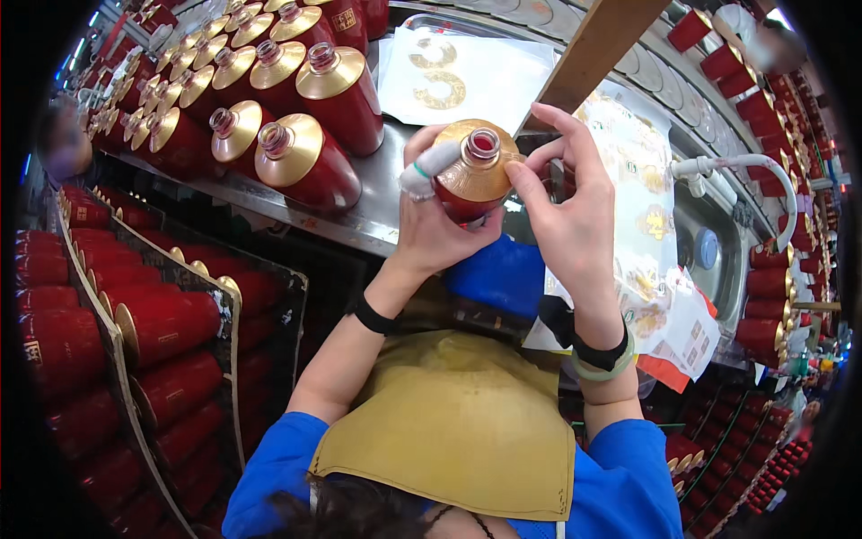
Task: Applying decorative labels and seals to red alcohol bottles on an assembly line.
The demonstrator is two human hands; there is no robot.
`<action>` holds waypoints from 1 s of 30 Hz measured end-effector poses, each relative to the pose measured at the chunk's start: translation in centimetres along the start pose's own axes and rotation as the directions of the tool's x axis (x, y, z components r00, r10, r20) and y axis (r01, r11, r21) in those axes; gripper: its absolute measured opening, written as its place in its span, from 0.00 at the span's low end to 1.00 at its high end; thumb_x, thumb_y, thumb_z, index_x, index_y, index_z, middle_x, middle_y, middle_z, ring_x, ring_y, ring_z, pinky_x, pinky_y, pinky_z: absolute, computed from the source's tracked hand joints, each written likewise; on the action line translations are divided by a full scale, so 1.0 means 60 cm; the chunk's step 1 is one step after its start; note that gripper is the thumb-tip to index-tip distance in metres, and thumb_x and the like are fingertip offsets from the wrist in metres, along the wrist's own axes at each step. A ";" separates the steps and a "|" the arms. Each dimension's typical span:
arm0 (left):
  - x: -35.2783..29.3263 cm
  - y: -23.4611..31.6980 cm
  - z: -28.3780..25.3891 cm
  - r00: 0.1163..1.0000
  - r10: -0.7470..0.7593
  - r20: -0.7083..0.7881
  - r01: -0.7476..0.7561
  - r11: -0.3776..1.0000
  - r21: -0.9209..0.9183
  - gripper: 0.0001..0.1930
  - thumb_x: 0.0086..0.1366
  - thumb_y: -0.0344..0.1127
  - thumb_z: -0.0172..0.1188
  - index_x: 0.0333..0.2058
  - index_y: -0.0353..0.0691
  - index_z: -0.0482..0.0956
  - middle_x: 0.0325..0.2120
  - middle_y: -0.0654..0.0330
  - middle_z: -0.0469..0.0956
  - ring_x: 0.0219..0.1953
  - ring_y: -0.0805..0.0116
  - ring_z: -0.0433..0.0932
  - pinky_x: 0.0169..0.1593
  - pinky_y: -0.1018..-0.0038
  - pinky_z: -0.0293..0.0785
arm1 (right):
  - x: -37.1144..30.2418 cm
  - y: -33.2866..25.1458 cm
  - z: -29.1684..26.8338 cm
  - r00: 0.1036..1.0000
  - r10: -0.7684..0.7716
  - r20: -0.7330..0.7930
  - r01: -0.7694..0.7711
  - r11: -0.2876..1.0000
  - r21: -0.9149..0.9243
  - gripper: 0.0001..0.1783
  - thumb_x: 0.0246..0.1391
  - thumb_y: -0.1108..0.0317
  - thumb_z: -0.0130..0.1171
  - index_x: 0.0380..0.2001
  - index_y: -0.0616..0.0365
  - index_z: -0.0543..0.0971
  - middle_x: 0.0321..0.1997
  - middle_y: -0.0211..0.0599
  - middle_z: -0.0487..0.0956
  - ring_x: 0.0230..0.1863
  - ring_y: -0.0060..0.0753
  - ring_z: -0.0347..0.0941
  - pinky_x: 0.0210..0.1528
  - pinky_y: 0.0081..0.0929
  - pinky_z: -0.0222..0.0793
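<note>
I am holding a red bottle with a gold shoulder (473, 175) upright in front of my chest, above the edge of the steel bench (377, 211); its open red neck is pointing up toward the camera. My left hand (440, 225) is wrapping round the bottle's body from below and the left, the fingers curled close against the glass; one finger is wearing a white wrap with a green band (429, 167) and is lying across the gold shoulder. My right hand (566, 211) is coming in from the right: thumb and forefinger are pressing together at the rim of the gold shoulder, pinching its edge, while the remaining fingers are arching loosely above. Whether anything small is sitting between those two fingertips, I cannot tell. A black band is sitting on each wrist, with a pale green bangle (603, 368) just below the right one. On the bench to my left, a cluster of matching red bottles (301, 157) is standing close together, well apart from the one in hand. A white sheet with gold shapes (467, 76) is lying behind the bottle. More gold-printed sheets (642, 180) are lying to the right, near a sink (718, 242). Racks of red bottles lying on their sides (153, 323) are filling the lower left.
</note>
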State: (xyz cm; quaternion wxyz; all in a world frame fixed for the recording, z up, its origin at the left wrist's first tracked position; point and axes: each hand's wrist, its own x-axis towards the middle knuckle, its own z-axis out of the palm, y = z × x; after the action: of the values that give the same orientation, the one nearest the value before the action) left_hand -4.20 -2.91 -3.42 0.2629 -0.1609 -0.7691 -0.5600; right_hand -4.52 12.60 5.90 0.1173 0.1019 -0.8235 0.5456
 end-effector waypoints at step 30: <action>-0.017 0.009 -0.026 0.997 0.052 0.061 -0.048 0.997 -0.062 0.47 0.47 0.36 0.83 0.63 0.35 0.66 0.59 0.50 0.70 0.59 0.55 0.75 0.61 0.62 0.74 | -0.050 0.001 0.053 0.999 0.032 -0.004 -0.032 0.999 0.040 0.40 0.48 0.61 0.78 0.60 0.70 0.72 0.56 0.51 0.73 0.56 0.49 0.75 0.59 0.38 0.72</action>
State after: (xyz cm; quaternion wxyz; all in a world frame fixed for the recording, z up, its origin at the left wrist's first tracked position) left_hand -2.74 -4.15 -3.21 0.2477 -0.2052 -0.7552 -0.5711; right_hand -1.93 9.84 3.72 0.1082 0.0898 -0.8136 0.5641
